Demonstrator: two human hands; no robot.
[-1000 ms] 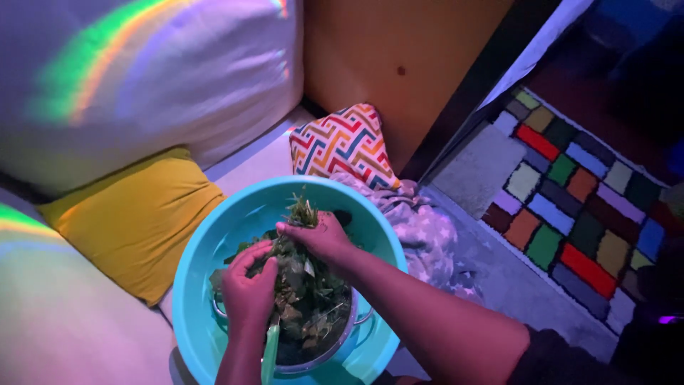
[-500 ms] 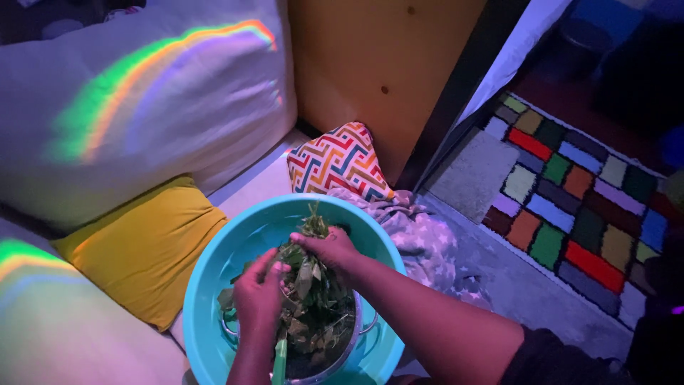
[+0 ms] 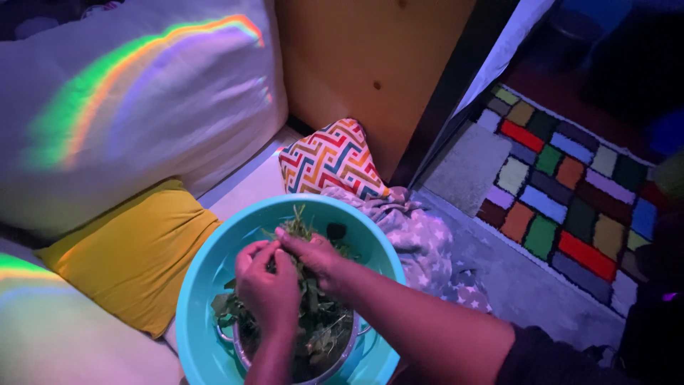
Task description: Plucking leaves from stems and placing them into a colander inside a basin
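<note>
A turquoise plastic basin sits low in the head view, with a metal colander inside it full of green leafy stems. My left hand and my right hand meet over the pile near the basin's far side. Both pinch the same leafy sprig, whose tips stick up past the fingers. My right forearm reaches in from the lower right, and the left comes up from the bottom edge, hiding part of the leaves.
A yellow cushion and a big white pillow lie to the left. A zigzag-patterned cushion and a star-printed grey cloth lie behind the basin. A wooden panel stands behind them, and a patchwork rug covers the floor at right.
My left hand has risen from the pile and joined the right hand on the sprig. The green stalk by my left wrist is gone from view. The view shifted slightly.
</note>
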